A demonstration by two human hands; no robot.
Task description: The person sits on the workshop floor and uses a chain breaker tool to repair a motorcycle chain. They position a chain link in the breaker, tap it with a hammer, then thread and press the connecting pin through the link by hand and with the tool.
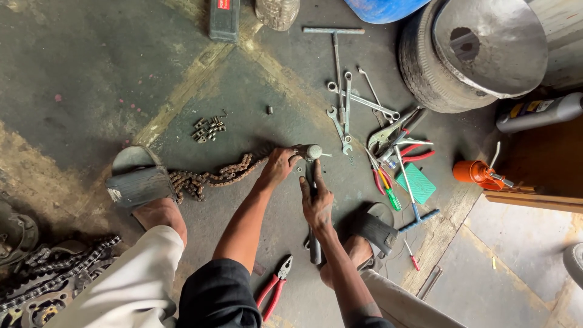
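Down on the concrete floor [91,73], the person squats, both sandalled feet planted wide. The left hand [278,167] pinches the end of a rusty chain [212,179], its grip closed on the last links; the chain trails leftward along the floor to the left sandal [138,182]. The right hand [317,203] wraps tight around the handle of a hammer [312,182], whose round head sits right beside the left fingertips, at the chain's end. Whether the head touches the chain cannot be told. Just below, red-handled pliers [273,291] lie between the knees. Up and to the right, spanners [346,112] fan out near more pliers and screwdrivers [388,188], with a green pad [416,182] alongside. An orange oil can [477,173] stands near the tyre [434,73]. Small loose links [208,129] sit above the chain.
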